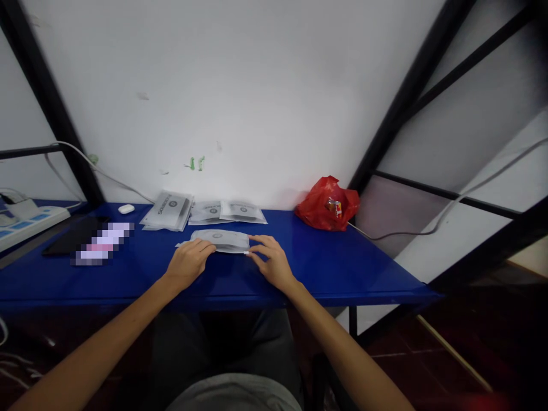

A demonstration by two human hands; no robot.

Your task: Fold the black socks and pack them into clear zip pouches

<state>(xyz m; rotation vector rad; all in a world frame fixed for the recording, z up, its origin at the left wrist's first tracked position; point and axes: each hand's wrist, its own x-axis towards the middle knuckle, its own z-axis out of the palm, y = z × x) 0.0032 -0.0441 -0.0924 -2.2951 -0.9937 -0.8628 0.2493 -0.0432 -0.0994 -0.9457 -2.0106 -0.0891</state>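
A frosted white zip bag [231, 240] with a round dark emblem lies on the blue desk [334, 268] in front of me. My left hand [189, 264] is closed on its near left part, fingers bent over the edge. At the other end, my right hand [272, 264] grips the right edge between thumb and fingers, next to a small white tab [246, 253] at the near right corner. The bag bulges slightly between the hands; its contents cannot be made out. Behind it lie a stack of similar printed bags [169, 210] and two more bags, one overlapping the other [243, 212].
A red plastic bag [321, 205] with a wrapped item in its opening stands at the back right. To the left are a white earbud case [126, 209], a dark flat device [71, 237], a pixelated patch and a power strip [34, 225]. A white wall rises behind the desk.
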